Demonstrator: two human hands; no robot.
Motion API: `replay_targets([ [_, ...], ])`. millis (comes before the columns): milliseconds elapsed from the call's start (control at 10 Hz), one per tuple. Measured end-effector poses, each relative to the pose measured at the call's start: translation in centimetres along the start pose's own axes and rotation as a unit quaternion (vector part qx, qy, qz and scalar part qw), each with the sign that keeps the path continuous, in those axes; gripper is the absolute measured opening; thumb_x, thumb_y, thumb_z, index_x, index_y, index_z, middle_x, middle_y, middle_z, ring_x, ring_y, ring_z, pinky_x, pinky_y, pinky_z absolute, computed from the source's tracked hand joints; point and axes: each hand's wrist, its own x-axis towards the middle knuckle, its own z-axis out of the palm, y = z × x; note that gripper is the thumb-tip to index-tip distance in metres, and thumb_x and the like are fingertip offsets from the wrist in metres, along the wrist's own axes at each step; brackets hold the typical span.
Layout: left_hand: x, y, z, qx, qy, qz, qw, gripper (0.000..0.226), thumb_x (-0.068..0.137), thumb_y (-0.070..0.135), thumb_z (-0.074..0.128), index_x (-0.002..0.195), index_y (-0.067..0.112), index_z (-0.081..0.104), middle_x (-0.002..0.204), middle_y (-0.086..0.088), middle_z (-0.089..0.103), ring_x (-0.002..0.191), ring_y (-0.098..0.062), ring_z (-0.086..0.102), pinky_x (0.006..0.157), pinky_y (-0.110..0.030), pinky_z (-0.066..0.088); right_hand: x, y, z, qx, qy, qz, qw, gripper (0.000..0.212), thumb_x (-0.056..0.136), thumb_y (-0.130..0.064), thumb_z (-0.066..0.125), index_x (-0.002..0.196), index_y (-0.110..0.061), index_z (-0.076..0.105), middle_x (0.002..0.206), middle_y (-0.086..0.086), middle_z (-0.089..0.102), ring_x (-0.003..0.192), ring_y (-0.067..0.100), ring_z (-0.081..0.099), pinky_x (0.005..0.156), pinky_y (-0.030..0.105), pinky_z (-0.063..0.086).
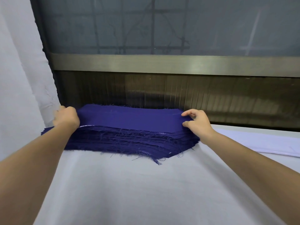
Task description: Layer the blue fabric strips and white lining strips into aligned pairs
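Observation:
A thick stack of blue fabric strips with frayed edges lies at the far side of the white table. The top blue strip is lifted slightly off the stack at its near edge. My left hand grips that strip's left end with curled fingers. My right hand pinches its right end between thumb and fingers. A thin white edge shows just under the top strip near my left wrist. White lining strips lie flat to the right of the stack.
A dark metal-framed window and panel rise right behind the stack. White cloth hangs at the left edge. The near part of the white table lies between my forearms.

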Motion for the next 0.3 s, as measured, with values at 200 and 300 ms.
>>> replay_targets([
  [200, -0.1, -0.1, -0.4, 0.071, -0.007, -0.043, 0.997, 0.034, 0.094, 0.018, 0.046, 0.126, 0.014, 0.057, 0.138, -0.018, 0.032, 0.129, -0.04, 0.023, 0.108, -0.043, 0.024, -0.3, 0.5, -0.3, -0.031, -0.044, 0.006, 0.999, 0.019, 0.087, 0.002, 0.056, 0.092, -0.014, 0.065, 0.102, 0.003, 0.06, 0.094, 0.017, 0.054, 0.064, 0.014, 0.04],
  [300, -0.2, -0.4, -0.6, 0.068, -0.002, -0.061, 0.996, 0.035, 0.092, 0.021, 0.046, 0.124, 0.013, 0.057, 0.14, -0.016, 0.028, 0.13, -0.037, 0.021, 0.108, -0.041, 0.021, -1.2, 0.5, -1.9, -0.044, -0.078, 0.028, 0.996, 0.016, 0.089, -0.007, 0.056, 0.095, -0.017, 0.067, 0.091, 0.0, 0.061, 0.095, 0.018, 0.055, 0.076, 0.022, 0.044],
])
